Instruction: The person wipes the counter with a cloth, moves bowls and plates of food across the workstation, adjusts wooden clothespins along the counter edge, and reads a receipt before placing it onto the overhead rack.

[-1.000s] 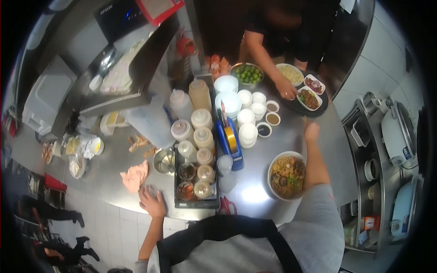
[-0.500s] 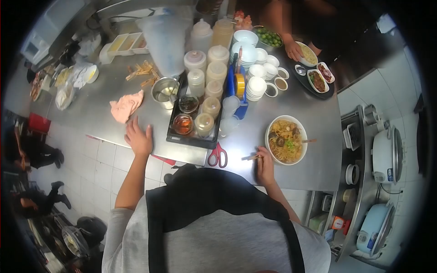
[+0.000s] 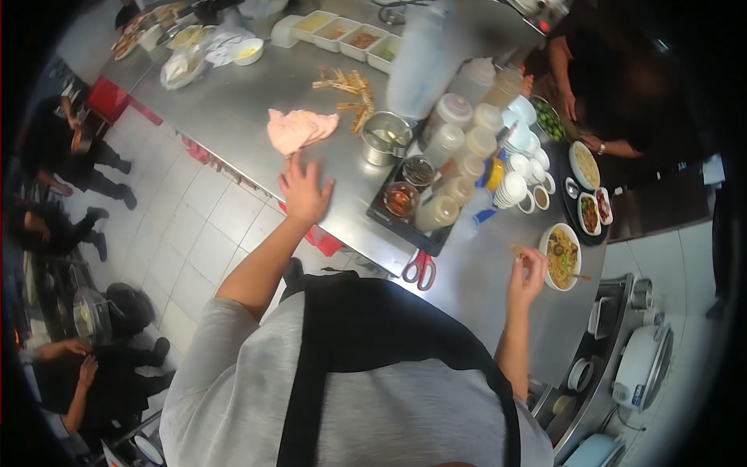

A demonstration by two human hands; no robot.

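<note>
My left hand (image 3: 305,191) rests with spread fingers on the steel table near its front edge, its fingertips just below a crumpled pink cloth (image 3: 299,130). It grips nothing. My right hand (image 3: 527,276) is raised beside a white bowl (image 3: 551,276) of noodles (image 3: 562,253) with mushrooms and greens. Its fingers pinch a small brown wooden piece (image 3: 517,250) that looks like a clothespin; the grip hides part of it. Another brown stick end (image 3: 582,277) juts out at the bowl's right rim. Red-handled scissors (image 3: 420,270) lie at the table edge between my hands.
A black tray (image 3: 383,204) carries sauce bottles and jars, next to a metal pot (image 3: 386,138). Wooden clothespins (image 3: 354,93) lie behind the cloth. Stacked white cups (image 3: 511,189) stand at right. A co-worker's hand (image 3: 593,144) is near a dish on a dark tray (image 3: 580,210).
My view has swung left, so the table appears tilted and more people show at left. The right hand is lifted, still pinching the wooden piece. The left hand stays below the cloth.
</note>
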